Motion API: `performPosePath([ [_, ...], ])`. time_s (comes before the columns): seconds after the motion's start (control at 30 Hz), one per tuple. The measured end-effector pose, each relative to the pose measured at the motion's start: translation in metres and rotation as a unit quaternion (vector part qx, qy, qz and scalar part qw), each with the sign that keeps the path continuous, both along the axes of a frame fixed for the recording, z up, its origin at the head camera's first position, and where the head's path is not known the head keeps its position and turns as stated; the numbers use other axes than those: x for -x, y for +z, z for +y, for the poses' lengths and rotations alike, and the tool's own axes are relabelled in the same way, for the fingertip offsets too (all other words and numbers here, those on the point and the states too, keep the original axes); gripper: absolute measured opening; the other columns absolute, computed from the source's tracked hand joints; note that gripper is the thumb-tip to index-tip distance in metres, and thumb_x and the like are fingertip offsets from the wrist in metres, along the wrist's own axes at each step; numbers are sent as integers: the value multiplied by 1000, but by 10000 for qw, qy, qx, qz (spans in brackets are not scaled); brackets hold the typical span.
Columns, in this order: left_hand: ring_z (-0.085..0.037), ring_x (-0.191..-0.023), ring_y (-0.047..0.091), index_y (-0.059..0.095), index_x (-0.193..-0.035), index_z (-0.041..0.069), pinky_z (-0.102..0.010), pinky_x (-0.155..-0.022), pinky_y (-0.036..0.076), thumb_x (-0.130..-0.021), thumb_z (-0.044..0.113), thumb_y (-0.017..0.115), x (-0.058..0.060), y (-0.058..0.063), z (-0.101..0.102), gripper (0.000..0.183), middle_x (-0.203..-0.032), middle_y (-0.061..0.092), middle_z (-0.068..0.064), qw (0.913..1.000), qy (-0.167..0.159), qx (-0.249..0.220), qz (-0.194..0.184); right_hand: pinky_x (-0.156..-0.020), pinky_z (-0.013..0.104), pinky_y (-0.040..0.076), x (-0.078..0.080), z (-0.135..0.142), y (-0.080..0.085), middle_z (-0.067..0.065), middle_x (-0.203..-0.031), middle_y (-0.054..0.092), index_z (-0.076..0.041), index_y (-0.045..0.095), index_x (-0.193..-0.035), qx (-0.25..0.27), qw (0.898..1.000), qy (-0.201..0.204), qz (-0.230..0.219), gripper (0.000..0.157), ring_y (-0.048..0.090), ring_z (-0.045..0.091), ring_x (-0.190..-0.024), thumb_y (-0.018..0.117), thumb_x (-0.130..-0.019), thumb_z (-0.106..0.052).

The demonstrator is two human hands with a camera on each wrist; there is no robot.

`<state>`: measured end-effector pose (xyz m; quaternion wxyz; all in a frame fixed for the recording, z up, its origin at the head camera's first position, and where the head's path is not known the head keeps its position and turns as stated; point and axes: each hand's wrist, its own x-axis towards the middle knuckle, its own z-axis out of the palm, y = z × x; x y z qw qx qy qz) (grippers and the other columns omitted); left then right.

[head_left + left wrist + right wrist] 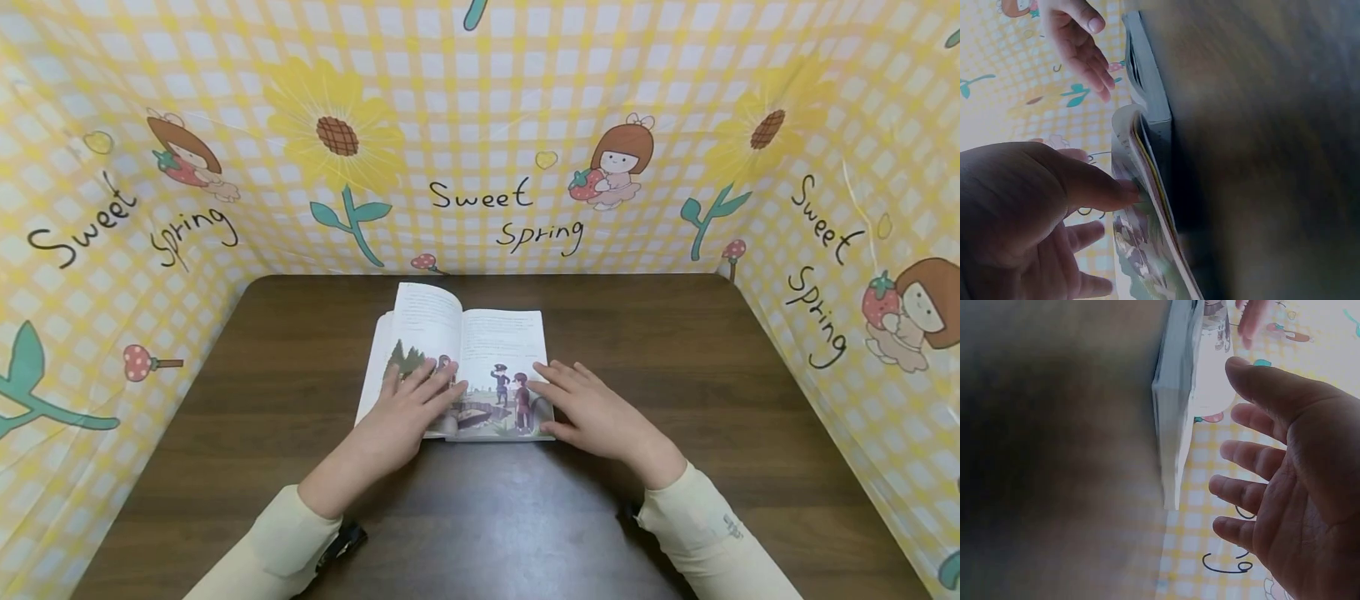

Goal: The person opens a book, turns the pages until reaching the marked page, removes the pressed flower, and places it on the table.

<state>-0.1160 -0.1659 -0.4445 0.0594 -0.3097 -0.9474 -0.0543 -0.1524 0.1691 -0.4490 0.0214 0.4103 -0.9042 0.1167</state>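
An illustrated book [501, 337] lies open on the table, its left leaf bowed up a little. Over the lower part of the left page my left hand [405, 414] spreads its fingers; in the left wrist view the thumb of that left hand [1016, 212] touches the page's surface. At the right page's outer edge is my right hand [600, 411], fingers extended and its tips over the page margin. The right wrist view shows the right hand [1310, 475] with fingers apart beside the book's page block [1175, 406]; nothing is held in it.
The dark wooden table [247, 400] extends around the book on all sides. A yellow checked cloth [480, 108] with flowers and lettering walls in the back and both sides. Black straps [341, 542] show at the sleeve cuffs.
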Motion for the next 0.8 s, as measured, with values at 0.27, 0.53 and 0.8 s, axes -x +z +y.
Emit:
performPosePath([
  [0.27, -39, -153, 30, 45, -157, 24, -74, -109, 32, -92, -17, 46, -2, -5, 2, 77, -166, 35, -7, 9971, 278, 41, -704, -121, 62, 25, -1, 0, -5, 13, -163, 39, -13, 48, -154, -3, 9997, 47, -227, 70, 38, 38, -149, 72, -95, -43],
  [0.53, -43, -153, 27, 44, -157, 23, -73, -110, 32, -101, 2, 53, -6, -3, 6, 60, -167, 31, -13, 9911, 569, -119, -1198, -121, 63, 24, -2, 0, -6, 10, -163, 39, -14, 51, -152, -99, 9992, 80, -388, 67, 36, 36, -151, 71, -96, -45],
  [0.8, -41, -153, 28, 49, -154, 19, -70, -115, 27, -103, 31, 60, -4, -10, 5, 54, -165, 36, -11, 9888, 777, -475, -1186, -120, 65, 22, -1, -3, -3, 11, -162, 41, -14, 51, -152, -220, 9984, 60, -522, 70, 36, 36, -151, 73, -93, -46],
])
